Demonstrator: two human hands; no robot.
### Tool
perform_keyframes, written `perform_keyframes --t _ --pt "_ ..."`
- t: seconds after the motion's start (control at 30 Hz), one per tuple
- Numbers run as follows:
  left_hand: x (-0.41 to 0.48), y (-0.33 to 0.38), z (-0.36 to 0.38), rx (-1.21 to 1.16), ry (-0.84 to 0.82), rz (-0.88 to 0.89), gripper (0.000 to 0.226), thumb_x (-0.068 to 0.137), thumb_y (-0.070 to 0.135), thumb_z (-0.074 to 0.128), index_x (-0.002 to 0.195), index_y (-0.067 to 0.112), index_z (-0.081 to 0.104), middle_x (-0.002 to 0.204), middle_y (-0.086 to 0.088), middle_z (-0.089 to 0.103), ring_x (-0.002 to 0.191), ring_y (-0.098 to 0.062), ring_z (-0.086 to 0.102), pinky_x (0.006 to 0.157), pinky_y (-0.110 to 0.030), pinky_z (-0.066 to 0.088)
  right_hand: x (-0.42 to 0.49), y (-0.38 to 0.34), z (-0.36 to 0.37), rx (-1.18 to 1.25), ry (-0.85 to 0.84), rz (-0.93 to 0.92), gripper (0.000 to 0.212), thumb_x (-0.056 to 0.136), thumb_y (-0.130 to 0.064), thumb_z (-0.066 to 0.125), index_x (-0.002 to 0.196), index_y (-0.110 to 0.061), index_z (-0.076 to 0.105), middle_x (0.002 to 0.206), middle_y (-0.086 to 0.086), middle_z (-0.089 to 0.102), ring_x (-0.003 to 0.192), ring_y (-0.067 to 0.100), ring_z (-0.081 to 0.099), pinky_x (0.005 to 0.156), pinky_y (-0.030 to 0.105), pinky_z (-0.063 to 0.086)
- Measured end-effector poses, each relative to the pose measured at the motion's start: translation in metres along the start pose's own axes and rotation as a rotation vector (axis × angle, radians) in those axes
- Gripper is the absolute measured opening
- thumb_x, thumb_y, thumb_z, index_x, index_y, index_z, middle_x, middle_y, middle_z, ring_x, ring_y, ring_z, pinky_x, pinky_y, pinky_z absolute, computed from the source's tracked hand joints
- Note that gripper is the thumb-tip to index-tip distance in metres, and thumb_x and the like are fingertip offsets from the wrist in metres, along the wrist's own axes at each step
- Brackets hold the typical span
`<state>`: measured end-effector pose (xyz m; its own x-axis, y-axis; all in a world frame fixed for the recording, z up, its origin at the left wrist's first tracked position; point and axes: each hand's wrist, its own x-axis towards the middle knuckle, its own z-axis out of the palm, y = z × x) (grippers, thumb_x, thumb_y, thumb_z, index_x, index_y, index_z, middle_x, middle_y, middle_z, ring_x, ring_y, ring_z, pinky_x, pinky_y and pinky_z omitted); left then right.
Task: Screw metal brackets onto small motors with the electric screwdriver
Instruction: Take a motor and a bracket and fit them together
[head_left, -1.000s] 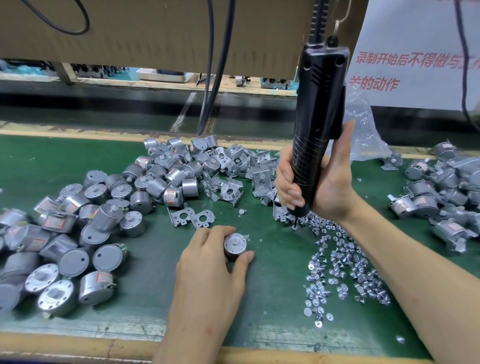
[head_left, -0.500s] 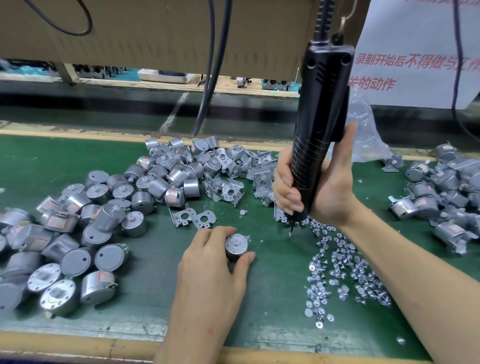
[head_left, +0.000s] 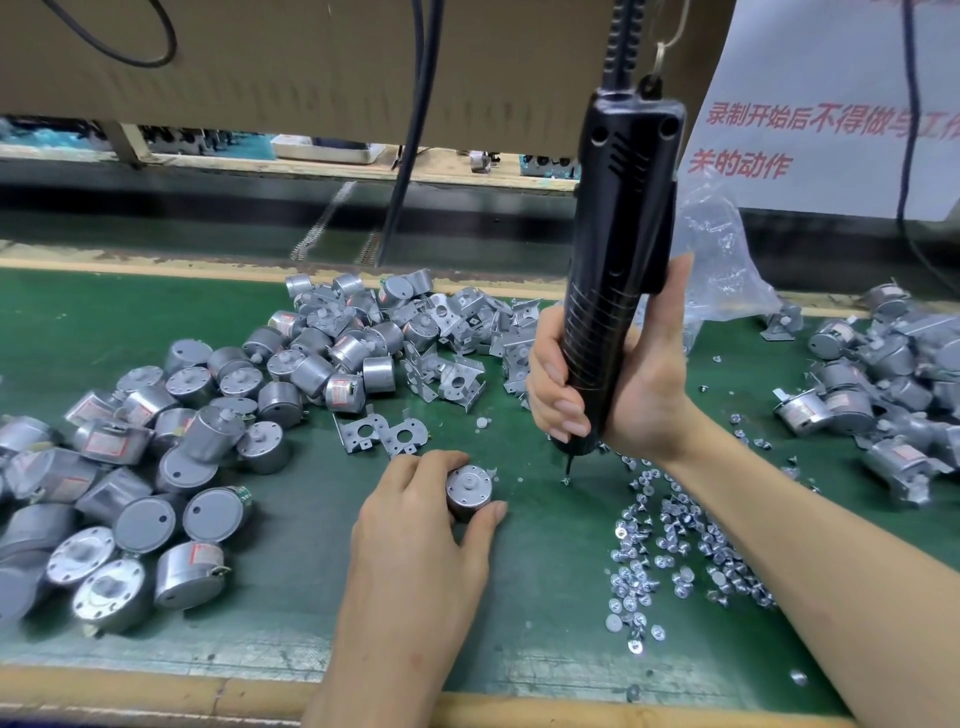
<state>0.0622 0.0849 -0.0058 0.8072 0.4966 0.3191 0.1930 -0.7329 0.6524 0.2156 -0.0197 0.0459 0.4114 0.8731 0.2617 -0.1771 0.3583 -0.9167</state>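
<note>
**Motor held on the green mat, screwdriver poised beside the screws**

The left grip, a bare hand, grasps a small silver motor that stands upright on the bench. Its shaft end faces up. The fingers curl round the motor's far side and the thumb presses on its near side. No bracket sits on this motor.

The right grip is clenched round the lower barrel of the black electric screwdriver, fingers wrapped across the front and thumb pointing up along its side. The tool stands nearly upright, its top hanging from a hook and a ribbed cable. Its bit points down to the mat, right of the held motor and apart from it. One screw lies directly under the tip; whether bit and screw touch cannot be told.

A loose scatter of screws spreads over the mat below the right wrist. Two flat brackets lie just beyond the left fingers, with a larger heap of brackets further back. A pile of bare motors fills the left of the bench. At the far right lies a heap of motors with brackets on them.

A clear plastic bag sits behind the screwdriver, and a white sign with red characters hangs above it. Dark cables drop in front of a brown panel.
</note>
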Motion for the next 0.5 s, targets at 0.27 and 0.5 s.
perform_keyframes --t 0.27,0.5 --pt "-0.0003 -0.0002 -0.0002 0.006 -0.001 0.002 0.037 0.078 0.036 0.080 0.109 0.024 0.067 0.090 0.011 0.054 0.077 -0.014 0.057 0.075 -0.027 0.045 -0.0008 -0.0004 0.0030 0.016 -0.015 0.017 0.080 0.064 -0.094 0.048 0.066 -0.014 0.054 0.048 0.002 0.043 0.034 0.015 0.037 0.042 0.023 0.038" --pt "-0.0005 -0.0002 -0.0002 -0.007 0.019 0.003 0.035 0.076 0.033 0.082 0.106 0.022 0.068 0.083 0.011 0.052 0.070 -0.011 0.054 0.070 -0.026 0.042 -0.0007 0.0007 0.0059 0.035 -0.023 0.016 0.080 0.063 -0.093 0.048 0.066 -0.014 0.055 0.047 0.002 0.043 0.034 0.014 0.037 0.042 0.022 0.039"
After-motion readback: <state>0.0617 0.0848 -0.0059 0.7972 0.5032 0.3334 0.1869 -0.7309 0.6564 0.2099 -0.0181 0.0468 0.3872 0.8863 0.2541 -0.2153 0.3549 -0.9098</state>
